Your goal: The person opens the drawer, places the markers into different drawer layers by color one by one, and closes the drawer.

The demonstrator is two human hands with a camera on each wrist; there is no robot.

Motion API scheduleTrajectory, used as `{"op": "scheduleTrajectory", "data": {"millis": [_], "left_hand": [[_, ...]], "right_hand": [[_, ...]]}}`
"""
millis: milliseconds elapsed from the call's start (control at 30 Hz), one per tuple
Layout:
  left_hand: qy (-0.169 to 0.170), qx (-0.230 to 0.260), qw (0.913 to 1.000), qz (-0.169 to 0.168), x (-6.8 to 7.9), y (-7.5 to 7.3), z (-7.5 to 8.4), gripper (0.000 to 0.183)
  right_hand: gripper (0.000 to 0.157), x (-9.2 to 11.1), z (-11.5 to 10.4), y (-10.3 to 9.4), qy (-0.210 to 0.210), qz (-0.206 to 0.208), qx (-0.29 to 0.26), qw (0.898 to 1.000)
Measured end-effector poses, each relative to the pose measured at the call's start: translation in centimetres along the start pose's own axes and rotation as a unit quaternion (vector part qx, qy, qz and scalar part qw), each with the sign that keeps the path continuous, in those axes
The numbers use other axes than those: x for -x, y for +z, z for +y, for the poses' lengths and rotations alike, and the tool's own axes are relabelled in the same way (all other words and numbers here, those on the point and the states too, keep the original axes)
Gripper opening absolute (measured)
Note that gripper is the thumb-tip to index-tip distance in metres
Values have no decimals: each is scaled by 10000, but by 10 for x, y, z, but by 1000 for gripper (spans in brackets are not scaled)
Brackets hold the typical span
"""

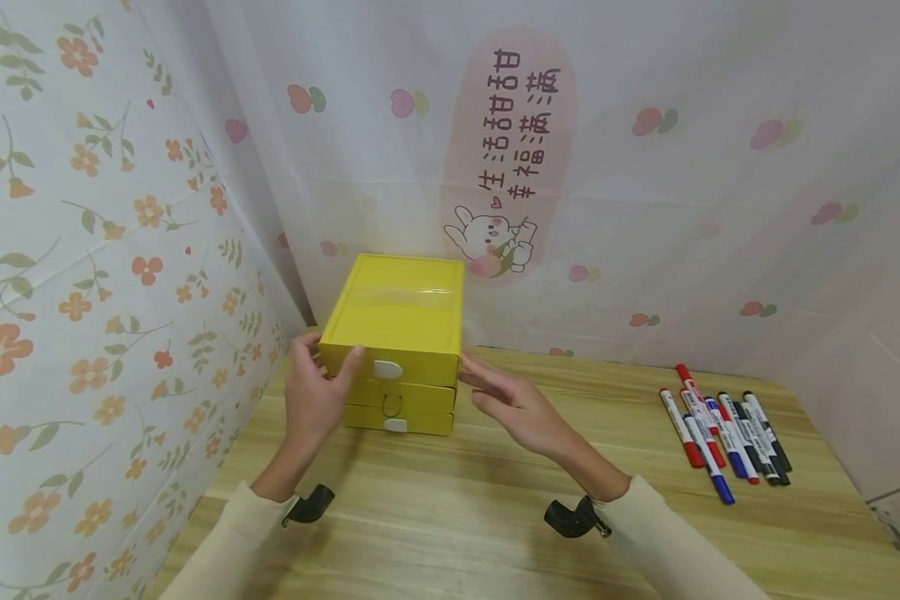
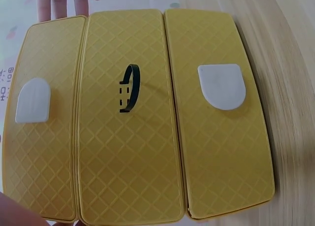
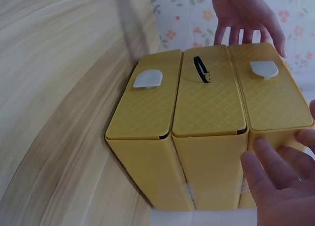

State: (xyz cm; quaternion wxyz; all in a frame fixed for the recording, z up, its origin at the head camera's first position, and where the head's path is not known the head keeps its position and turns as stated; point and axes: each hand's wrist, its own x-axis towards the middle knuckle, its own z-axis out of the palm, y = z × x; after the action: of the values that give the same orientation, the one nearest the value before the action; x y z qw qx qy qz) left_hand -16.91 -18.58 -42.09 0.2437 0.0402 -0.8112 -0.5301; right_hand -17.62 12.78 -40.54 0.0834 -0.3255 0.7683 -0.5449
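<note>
A yellow three-tier drawer box (image 1: 393, 308) stands on the table against the curtain. Its top drawer carries a white tab (image 1: 387, 369), the middle one a dark loop handle (image 2: 132, 88), the bottom one another white tab (image 2: 222, 86). At the upper left front corner my left hand (image 1: 315, 396) rests against the box, thumb by the front and fingers along the left side. My right hand (image 1: 517, 408) lies along the right side near the top drawer, with fairly straight fingers touching it. All three drawers look closed.
Several markers (image 1: 727, 433) with red, blue and black caps lie in a loose group on the right of the wooden table (image 1: 570, 533). A flowered curtain (image 1: 120, 250) hangs close at the left, and a printed one (image 1: 645, 208) behind the box.
</note>
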Motion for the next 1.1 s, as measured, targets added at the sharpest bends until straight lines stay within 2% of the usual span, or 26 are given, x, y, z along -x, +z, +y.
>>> {"op": "scheduleTrajectory", "data": {"millis": [467,867,1100], "left_hand": [[123,36,9990,-434,6,11,7,73],[283,77,9973,-680,12,24,13,72],[376,151,9961,-778,17,32,18,71]], "right_hand": [[59,19,-2,-14,24,90,15,10000],[58,34,1,-27,70,226,-114,9997],[56,44,2,-36,26,256,7,9997]]}}
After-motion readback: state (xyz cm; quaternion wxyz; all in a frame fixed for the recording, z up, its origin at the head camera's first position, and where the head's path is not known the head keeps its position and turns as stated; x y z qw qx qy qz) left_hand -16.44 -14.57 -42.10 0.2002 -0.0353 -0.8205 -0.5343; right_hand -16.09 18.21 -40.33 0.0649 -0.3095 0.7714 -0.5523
